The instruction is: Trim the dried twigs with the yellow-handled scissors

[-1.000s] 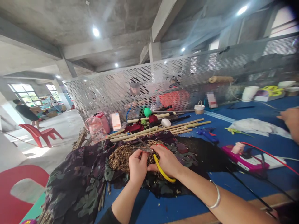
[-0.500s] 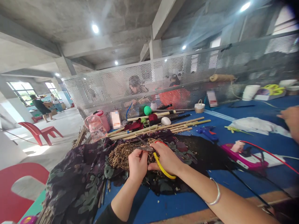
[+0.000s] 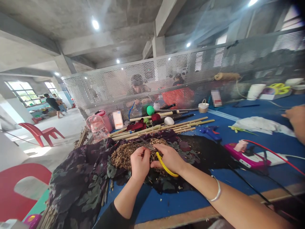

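Observation:
My right hand (image 3: 170, 158) is closed around the yellow-handled scissors (image 3: 166, 165), whose metal blades point up and to the left with their tips a little apart. Just left of the blades, my left hand (image 3: 140, 162) is pinched; whatever lies between its fingertips is too small to make out. Both hands are over a heap of short brown cut stem pieces (image 3: 122, 156). Under the heap spreads a dark floral cloth (image 3: 81, 178), which drapes over the left part of the blue table (image 3: 152, 206).
Bamboo sticks (image 3: 159, 129), a green ball (image 3: 150, 110) and a white egg-shaped piece (image 3: 169, 121) lie beyond the heap. To the right are a blue glue gun (image 3: 211, 132) and a pink power strip (image 3: 247, 156) with cables. Another person's hand (image 3: 295, 119) shows at the right edge.
The scissor blades now show a gap at the tips and sit slightly higher. Both hands stay almost in place over the heap. A person in the background has walked to the right.

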`<state>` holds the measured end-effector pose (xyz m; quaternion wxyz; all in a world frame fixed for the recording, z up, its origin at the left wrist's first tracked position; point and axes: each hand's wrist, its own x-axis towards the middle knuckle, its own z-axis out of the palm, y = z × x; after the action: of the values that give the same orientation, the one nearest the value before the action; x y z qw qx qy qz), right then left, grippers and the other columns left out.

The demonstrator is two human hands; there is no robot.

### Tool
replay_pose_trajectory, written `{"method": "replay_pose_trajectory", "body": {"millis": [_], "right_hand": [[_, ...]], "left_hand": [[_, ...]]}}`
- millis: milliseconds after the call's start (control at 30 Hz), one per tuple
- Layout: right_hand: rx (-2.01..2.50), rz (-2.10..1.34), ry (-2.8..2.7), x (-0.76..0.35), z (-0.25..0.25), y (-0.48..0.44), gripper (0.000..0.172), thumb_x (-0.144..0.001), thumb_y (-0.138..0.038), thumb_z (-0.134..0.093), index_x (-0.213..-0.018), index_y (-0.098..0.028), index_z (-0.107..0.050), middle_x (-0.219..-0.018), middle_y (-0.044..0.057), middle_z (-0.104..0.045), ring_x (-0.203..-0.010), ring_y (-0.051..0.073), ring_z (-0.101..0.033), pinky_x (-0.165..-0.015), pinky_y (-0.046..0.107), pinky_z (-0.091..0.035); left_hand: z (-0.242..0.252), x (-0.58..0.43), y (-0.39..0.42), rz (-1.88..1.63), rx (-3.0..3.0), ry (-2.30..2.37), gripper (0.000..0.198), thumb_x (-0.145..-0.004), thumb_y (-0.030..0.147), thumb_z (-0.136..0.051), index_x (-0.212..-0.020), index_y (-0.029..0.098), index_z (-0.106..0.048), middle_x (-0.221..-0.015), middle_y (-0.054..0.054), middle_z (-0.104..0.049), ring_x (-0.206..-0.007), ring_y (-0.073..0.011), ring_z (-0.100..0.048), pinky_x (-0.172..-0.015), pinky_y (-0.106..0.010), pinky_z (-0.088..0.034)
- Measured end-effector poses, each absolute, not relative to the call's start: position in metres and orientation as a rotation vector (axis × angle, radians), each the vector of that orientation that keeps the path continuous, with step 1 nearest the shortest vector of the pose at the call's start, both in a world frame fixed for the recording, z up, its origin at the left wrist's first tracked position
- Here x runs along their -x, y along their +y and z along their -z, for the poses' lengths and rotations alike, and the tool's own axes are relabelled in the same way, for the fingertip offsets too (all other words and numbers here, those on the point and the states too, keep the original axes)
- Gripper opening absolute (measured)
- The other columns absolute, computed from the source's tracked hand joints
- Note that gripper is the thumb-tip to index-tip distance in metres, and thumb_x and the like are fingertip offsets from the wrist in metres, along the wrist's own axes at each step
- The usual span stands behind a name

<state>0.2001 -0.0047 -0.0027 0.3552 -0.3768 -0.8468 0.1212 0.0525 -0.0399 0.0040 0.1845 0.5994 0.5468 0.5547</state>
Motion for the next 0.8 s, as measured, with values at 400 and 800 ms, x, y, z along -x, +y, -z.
{"method": "replay_pose_trajectory", "body": {"millis": [400, 800], "right_hand": [[1.088, -0.231, -2.228, -0.201, 0.001, -0.005, 0.055, -0.068, -0.053, -0.063, -0.110, -0.020, -0.053, -0.102, 0.010, -0.062, -0.096, 0.024, -0.059, -0.080, 0.033, -0.045], [1.029, -0.198, -2.212, -0.200, 0.002, -0.005, 0.067, -0.059, -0.056, -0.069, -0.110, -0.017, -0.052, -0.094, 0.010, -0.058, -0.088, 0.025, -0.056, -0.077, 0.036, -0.045]], "left_hand": [[0.004, -0.052, -0.028, -1.530, -1.398, 1.384, 0.024, -0.080, 0.036, -0.046, -0.077, 0.015, -0.058, -0.068, -0.001, -0.058, -0.057, -0.0107, -0.051, -0.055, -0.021, -0.045], [0.005, -0.051, -0.029, -1.519, -1.504, 1.468, 0.024, -0.078, 0.031, -0.049, -0.085, 0.013, -0.065, -0.066, -0.002, -0.063, -0.060, -0.0128, -0.053, -0.059, -0.023, -0.043]]}}
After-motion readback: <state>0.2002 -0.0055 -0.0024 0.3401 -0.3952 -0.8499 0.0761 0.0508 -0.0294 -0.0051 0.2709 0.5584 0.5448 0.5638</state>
